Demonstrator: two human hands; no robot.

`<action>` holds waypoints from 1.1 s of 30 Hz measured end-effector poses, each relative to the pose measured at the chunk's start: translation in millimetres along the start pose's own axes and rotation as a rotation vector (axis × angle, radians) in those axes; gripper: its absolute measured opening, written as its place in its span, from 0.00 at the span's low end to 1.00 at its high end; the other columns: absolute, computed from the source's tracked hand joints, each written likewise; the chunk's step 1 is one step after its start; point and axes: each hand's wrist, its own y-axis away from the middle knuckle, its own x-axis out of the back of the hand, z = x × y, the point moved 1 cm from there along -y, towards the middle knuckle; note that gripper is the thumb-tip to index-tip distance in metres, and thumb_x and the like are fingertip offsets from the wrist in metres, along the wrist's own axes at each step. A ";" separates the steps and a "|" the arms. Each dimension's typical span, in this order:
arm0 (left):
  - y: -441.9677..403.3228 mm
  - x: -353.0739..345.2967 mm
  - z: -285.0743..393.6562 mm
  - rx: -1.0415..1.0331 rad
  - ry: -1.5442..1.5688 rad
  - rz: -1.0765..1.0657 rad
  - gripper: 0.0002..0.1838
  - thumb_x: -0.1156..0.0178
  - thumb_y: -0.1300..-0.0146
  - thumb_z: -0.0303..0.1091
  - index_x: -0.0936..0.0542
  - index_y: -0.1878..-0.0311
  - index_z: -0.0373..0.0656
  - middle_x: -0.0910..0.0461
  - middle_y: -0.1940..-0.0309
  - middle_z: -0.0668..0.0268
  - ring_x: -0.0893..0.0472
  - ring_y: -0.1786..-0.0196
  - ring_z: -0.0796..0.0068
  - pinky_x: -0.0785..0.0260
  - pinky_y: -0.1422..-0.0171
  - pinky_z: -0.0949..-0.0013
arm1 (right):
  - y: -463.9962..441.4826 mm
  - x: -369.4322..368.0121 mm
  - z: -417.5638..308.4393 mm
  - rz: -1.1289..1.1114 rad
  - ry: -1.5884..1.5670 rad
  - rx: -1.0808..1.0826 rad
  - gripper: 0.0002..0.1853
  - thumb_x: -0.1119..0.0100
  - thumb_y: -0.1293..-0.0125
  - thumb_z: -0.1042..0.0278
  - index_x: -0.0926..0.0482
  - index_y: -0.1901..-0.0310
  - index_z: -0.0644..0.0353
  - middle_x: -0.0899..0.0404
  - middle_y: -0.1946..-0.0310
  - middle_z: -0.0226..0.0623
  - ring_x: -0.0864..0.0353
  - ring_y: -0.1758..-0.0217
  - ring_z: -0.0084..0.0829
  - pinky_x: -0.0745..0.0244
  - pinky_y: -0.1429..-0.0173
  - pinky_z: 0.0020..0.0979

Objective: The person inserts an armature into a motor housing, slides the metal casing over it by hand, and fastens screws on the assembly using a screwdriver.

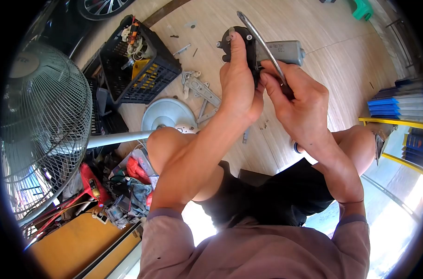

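An electric gear motor (285,52), with a grey metal can and a black gear housing (227,45), is held up in front of me over the floor. My left hand (238,88) is closed around the housing, its thumb lying along the near face. In my closed right hand (304,100) is a screwdriver (262,43); its long metal shaft points up and left, past the housing, and the handle is mostly hidden in my palm. The fingertips of this hand are at the housing's lower right edge. Whether the shaft touches the motor I cannot tell.
A black plastic crate (146,83) with parts inside stands at left, near a metal linkage (202,90). A standing fan (44,107) and its round base (167,114) are close on my left, above cluttered tools (123,204). A yellow-edged shelf (392,122) is at right.
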 end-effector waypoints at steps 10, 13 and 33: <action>-4.2 3.2 0.2 0.038 -0.030 -0.013 0.25 0.42 0.29 0.60 0.22 0.60 0.43 0.20 0.66 0.70 0.21 0.67 0.79 0.26 0.67 0.74 | 5.7 18.1 -5.4 -0.072 0.021 -0.007 0.10 0.33 0.37 0.77 0.16 0.54 0.61 0.20 0.74 0.39 0.19 0.76 0.37 0.25 0.70 0.33; -5.3 2.8 6.8 0.050 -0.009 -0.008 0.23 0.40 0.29 0.57 0.22 0.60 0.44 0.20 0.66 0.70 0.20 0.66 0.79 0.25 0.69 0.75 | 3.9 37.7 -10.7 -0.290 0.029 0.084 0.10 0.32 0.37 0.76 0.16 0.54 0.61 0.20 0.74 0.39 0.20 0.76 0.38 0.26 0.70 0.33; -0.8 -3.1 18.4 0.019 0.056 0.135 0.20 0.39 0.28 0.51 0.24 0.58 0.42 0.22 0.64 0.68 0.21 0.66 0.78 0.20 0.64 0.74 | 22.8 31.5 30.8 -0.003 -0.010 0.149 0.05 0.31 0.36 0.75 0.13 0.58 0.59 0.21 0.75 0.28 0.25 0.80 0.21 0.33 0.78 0.27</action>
